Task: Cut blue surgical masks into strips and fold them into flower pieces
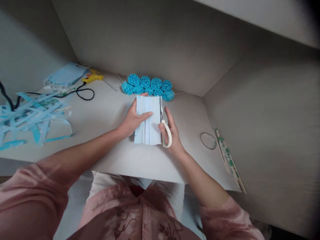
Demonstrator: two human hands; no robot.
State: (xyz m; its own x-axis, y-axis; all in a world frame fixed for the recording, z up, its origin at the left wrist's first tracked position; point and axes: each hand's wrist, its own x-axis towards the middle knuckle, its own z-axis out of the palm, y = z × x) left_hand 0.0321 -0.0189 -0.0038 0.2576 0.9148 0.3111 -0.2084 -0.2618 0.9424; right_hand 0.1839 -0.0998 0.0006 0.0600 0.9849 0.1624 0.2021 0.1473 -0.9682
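Observation:
A pale blue pleated face mask (153,125) is held upright in front of me, its folds running top to bottom. My left hand (137,116) grips its left side, thumb across the front and fingers behind. In my right hand (172,131) is a pair of scissors (167,135) with white handles, thumb through one loop. The blades point away from me along the mask's right edge. Whether they touch the material there I cannot tell. Just beyond the mask sits a cluster of blue rolled roses (150,85).
Blue and white cut strips (37,116) lie heaped at the left. Behind them are stacked face masks (66,75) and a yellow glue gun (93,77) with a black cord. At the right lie a loop (208,141) and wrapped chopsticks (230,160). Walls enclose the table (120,160).

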